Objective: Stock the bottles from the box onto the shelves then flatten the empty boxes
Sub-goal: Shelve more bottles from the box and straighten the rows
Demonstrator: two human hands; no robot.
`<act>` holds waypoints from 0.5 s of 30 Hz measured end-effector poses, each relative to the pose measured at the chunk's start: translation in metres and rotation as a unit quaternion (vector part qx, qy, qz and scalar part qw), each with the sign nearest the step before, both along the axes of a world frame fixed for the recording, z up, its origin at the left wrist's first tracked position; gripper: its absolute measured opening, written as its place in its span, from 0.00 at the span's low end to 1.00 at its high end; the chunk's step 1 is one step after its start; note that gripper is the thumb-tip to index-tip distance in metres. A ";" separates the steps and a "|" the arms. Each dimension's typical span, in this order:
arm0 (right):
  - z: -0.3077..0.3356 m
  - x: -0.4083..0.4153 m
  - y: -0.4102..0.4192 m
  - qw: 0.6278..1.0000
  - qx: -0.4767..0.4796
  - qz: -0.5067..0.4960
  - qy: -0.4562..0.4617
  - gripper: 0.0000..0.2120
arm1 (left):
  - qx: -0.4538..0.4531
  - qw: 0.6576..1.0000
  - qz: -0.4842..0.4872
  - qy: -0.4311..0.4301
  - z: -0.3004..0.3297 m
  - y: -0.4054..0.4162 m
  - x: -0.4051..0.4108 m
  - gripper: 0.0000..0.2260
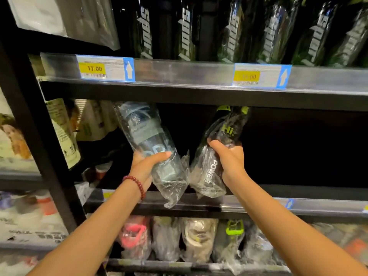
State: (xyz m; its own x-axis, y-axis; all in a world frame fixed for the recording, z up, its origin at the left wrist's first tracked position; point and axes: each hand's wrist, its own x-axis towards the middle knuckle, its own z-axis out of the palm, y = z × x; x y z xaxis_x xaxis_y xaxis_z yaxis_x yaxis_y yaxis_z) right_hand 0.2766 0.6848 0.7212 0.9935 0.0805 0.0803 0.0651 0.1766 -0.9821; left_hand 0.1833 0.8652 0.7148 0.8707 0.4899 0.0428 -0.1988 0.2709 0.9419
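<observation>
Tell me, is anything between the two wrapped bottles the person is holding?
Nothing solid: the head view shows only dark shelf space between the clear blue bottle and the black bottle; their plastic wraps nearly meet lower down.

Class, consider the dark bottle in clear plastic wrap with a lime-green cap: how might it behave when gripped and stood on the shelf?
The dark plastic-wrapped bottle with a lime-green cap probably feels slippery: its loose wrap crinkles under the right hand. It seems light, since one hand holds it tilted. Tall and narrow, it may tip on the shelf.

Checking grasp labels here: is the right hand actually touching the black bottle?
Touching. The head view shows the right hand wrapped around the black bottle, thumb across its plastic wrap.
</observation>
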 end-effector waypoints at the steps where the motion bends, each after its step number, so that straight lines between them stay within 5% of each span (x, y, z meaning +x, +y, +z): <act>1: 0.000 0.001 0.002 1.000 0.015 -0.018 -0.008 0.25 | -0.001 1.000 0.000 0.008 -0.002 0.003 0.004 0.24; 7: -0.006 0.001 0.011 0.992 0.044 -0.109 -0.053 0.29 | 0.051 0.997 0.026 0.052 -0.012 0.021 0.018 0.14; 15: -0.026 0.000 0.029 0.986 -0.040 -0.098 -0.131 0.41 | 0.231 0.959 0.052 0.156 -0.035 0.060 0.020 0.24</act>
State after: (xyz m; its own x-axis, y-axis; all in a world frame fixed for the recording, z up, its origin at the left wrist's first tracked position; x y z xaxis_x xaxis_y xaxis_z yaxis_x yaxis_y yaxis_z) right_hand 0.2762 0.7142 0.6953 0.9363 -0.0951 0.3381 0.3443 0.0583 -0.9371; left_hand 0.2033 0.9251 0.6797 0.8244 0.5657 0.0211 0.1088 -0.1949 0.9748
